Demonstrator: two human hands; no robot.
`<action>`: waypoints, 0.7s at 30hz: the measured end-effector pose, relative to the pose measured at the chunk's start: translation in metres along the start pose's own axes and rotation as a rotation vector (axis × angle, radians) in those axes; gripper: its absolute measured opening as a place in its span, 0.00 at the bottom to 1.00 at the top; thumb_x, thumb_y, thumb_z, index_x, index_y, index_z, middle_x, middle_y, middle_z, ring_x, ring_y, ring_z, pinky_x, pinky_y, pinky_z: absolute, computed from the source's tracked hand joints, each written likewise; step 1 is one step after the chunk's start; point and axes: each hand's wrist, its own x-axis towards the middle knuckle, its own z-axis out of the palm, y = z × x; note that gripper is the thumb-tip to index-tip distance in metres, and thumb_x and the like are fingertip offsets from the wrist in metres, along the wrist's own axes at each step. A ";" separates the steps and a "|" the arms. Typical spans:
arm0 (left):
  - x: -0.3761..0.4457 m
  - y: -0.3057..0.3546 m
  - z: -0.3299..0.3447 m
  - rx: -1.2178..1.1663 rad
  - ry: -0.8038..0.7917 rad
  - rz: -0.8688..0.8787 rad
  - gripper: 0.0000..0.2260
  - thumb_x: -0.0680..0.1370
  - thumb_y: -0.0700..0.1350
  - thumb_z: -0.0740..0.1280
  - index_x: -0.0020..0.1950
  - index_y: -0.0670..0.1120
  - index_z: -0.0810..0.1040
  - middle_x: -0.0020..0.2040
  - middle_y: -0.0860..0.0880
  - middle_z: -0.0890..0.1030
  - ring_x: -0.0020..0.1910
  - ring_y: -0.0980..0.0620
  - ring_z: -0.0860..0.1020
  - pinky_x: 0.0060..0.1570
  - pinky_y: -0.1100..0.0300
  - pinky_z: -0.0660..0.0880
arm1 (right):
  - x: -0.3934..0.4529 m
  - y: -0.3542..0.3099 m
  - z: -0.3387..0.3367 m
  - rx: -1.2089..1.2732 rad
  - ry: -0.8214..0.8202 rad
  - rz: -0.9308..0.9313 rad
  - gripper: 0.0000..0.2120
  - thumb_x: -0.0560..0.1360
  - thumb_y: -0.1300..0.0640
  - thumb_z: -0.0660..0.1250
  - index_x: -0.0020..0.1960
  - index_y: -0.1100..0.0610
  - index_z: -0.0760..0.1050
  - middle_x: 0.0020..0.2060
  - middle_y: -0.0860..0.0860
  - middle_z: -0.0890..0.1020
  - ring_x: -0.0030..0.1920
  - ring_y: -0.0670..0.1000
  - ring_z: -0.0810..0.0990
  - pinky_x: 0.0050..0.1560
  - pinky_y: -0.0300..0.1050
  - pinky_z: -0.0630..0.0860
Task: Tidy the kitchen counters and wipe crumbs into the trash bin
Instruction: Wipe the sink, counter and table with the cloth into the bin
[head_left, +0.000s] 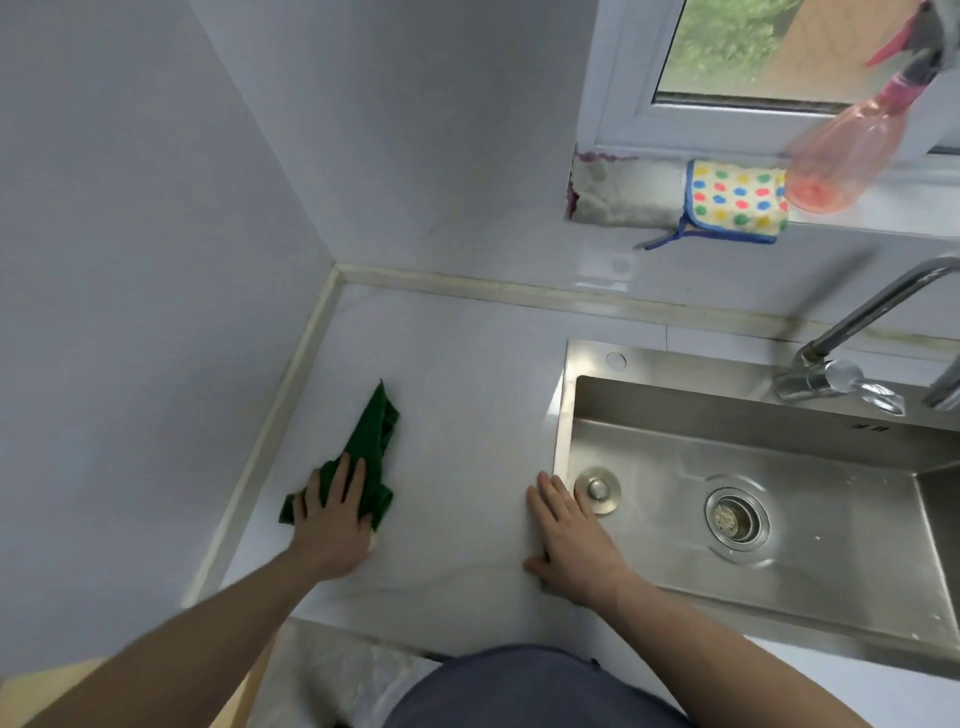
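Note:
A dark green cloth (375, 441) lies crumpled on the white counter (457, 405), in the corner section left of the sink. My left hand (332, 519) presses flat on the near end of the cloth, fingers spread over it. My right hand (569, 535) rests palm down on the counter at the sink's left rim, fingers together, holding nothing. No crumbs can be made out on the counter, and no trash bin is in view.
A steel sink (779, 551) with a drain fills the right side, with a faucet (852, 332) behind it. On the window sill lie a dotted cloth (735, 200) and a pink spray bottle (847, 156). White walls close the left and back.

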 end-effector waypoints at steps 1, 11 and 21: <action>-0.011 0.010 0.009 -0.004 -0.007 0.016 0.36 0.83 0.57 0.53 0.80 0.51 0.30 0.81 0.50 0.32 0.79 0.36 0.40 0.77 0.36 0.43 | -0.010 0.002 0.003 0.030 0.003 0.000 0.49 0.75 0.41 0.69 0.83 0.57 0.42 0.83 0.54 0.42 0.82 0.55 0.40 0.81 0.54 0.44; -0.094 0.153 0.053 -0.072 -0.268 0.267 0.43 0.74 0.51 0.57 0.80 0.55 0.30 0.78 0.52 0.27 0.76 0.37 0.28 0.73 0.33 0.31 | -0.108 0.023 0.014 0.293 0.247 0.161 0.36 0.78 0.57 0.63 0.83 0.53 0.51 0.82 0.49 0.53 0.82 0.50 0.51 0.79 0.40 0.49; -0.117 0.164 -0.007 -0.972 -0.351 0.161 0.28 0.77 0.36 0.57 0.79 0.43 0.64 0.78 0.43 0.67 0.75 0.45 0.66 0.74 0.55 0.63 | -0.132 0.000 0.013 0.416 0.212 0.157 0.43 0.71 0.44 0.64 0.82 0.42 0.48 0.81 0.38 0.46 0.81 0.44 0.45 0.79 0.44 0.53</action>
